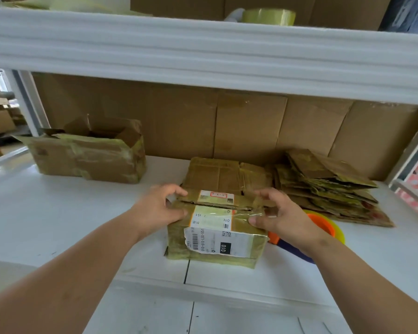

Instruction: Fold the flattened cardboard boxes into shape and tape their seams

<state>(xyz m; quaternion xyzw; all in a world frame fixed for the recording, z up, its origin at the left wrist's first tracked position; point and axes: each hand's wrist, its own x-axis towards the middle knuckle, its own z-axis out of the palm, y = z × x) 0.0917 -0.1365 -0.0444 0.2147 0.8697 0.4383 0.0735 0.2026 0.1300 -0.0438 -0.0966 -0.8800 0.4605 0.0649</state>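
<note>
White shelf [58, 213] underfoot of everything, seamed between panels near the front edge; thick white shelf board [203, 51] overhead, brown cardboard sheets [251, 121] lining the back. Up top, a yellowish tape roll [268, 16]. Far left on the surface, an open box [92, 150], heavily taped, flaps up. To the right, a slumped stack of flats [323, 184] (worn, patched with old tape), more flattened cardboard [217, 174] just behind the centre. Orange and yellow tape dispenser [323, 225] near the right wrist, partly hidden by it.

At centre, the box [215, 227]: small, brown, folded into shape, glossy with yellowed tape, white shipping label across top and front face with barcode and a black "010" patch. Top flaps closed but unsealed, a dark gap running along the seam.

Left hand [159, 208] clasping the box's left top edge, fingers curled over the far flap, thumb on the near one. Right hand [278, 215] at the right top edge, thumb pressed on the near flap, fingers bent over the corner; firm hold or mere touch hard to tell there. Box squarely between both hands, resting on the shelf.
</note>
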